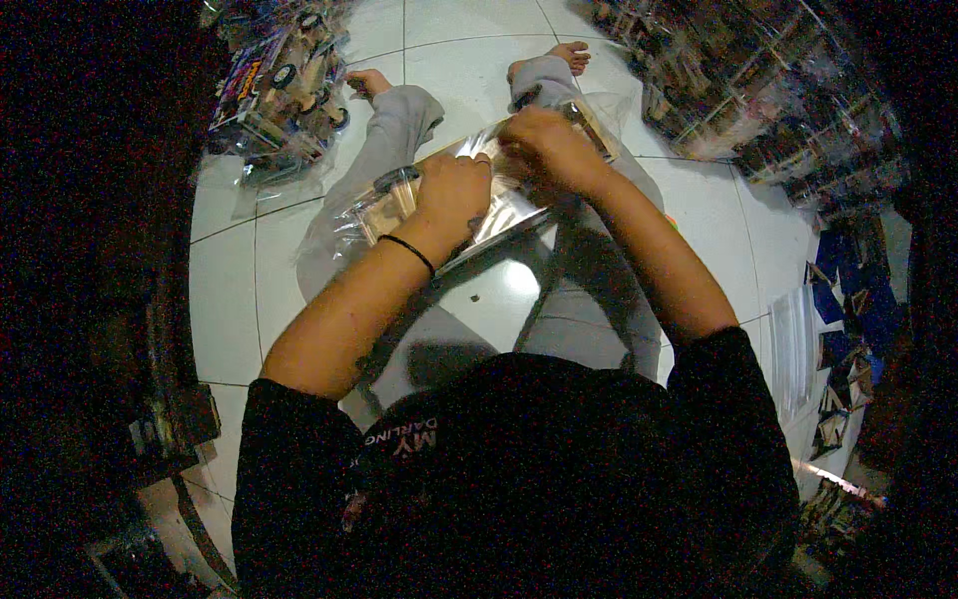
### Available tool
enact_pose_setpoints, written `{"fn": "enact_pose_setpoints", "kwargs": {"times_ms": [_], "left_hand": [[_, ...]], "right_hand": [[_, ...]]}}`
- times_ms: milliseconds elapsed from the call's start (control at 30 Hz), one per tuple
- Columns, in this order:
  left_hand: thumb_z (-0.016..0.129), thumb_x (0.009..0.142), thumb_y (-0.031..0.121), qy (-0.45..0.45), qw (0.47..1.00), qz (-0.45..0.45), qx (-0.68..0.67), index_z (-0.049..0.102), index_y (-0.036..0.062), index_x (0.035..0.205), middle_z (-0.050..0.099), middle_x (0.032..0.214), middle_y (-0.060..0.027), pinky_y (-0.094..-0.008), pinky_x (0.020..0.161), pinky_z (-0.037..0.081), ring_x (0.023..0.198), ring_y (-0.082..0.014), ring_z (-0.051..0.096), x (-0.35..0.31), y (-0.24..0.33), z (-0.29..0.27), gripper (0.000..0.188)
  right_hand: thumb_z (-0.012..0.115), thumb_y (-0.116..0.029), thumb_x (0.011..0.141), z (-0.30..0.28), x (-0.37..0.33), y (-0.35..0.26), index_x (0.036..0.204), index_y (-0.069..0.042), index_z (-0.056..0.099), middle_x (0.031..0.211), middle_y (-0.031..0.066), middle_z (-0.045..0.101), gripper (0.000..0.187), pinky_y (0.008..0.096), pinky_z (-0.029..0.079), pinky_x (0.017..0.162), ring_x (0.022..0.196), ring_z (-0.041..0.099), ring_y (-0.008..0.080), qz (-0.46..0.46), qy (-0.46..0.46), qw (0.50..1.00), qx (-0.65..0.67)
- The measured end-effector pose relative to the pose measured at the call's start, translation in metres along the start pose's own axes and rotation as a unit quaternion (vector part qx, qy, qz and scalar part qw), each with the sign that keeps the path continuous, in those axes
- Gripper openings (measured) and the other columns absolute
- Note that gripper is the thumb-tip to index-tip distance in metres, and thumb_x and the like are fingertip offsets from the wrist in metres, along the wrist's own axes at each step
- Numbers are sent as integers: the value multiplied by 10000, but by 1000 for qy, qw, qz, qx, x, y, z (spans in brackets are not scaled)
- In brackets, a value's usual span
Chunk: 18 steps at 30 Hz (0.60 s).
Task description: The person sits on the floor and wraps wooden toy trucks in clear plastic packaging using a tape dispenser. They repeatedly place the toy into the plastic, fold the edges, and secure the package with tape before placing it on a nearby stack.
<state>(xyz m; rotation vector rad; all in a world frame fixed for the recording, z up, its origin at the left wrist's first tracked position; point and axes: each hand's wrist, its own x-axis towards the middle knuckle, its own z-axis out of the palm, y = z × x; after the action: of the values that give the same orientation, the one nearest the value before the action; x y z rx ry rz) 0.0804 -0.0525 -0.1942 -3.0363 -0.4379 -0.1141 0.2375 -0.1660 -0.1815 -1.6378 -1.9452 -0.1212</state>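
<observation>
A flat package in shiny clear plastic wrap [514, 212] lies across my lap, slanting up to the right. Through the film show pale wooden pieces [379, 217] and a black wheel-like part [397, 179] at its left end. My left hand [454, 195] rests on the middle of the package, its fingers bent down onto the film and a dark band round the wrist. Close beside it, toward the far edge, my right hand [544, 145] is closed on the wrap. The right fingertips are blurred and in shadow. More wood [596, 128] shows at the right end.
Wrapped wooden toy vehicles [289, 100] are piled at the far left. A larger stack of wrapped packages [743, 85] stands far right. Clear plastic sheets [793, 354] and blue-and-brown pieces [848, 329] lie on the tiled floor [225, 299] at right. My legs spread either side.
</observation>
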Motion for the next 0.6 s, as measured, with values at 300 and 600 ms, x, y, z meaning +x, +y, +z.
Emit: {"fn": "enact_pose_setpoints", "kwargs": {"times_ms": [300,600], "left_hand": [[488,825,165,-27,994,53,-94,640,8,821,658,808,-206,-459,645,523,747,-359,656,16,-25,6,219],[514,790,153,2,996,25,-90,656,33,789,662,776,-195,-437,607,526,695,-330,666,11,-18,4,186]], "right_hand": [[608,-411,813,18,-285,44,1326,-19,323,1177,304,449,705,519,441,892,1047,517,470,741,-24,666,-82],[565,-235,768,-43,-334,84,1020,-4,562,757,66,567,343,299,431,568,630,520,160,675,138,723,-54]]}}
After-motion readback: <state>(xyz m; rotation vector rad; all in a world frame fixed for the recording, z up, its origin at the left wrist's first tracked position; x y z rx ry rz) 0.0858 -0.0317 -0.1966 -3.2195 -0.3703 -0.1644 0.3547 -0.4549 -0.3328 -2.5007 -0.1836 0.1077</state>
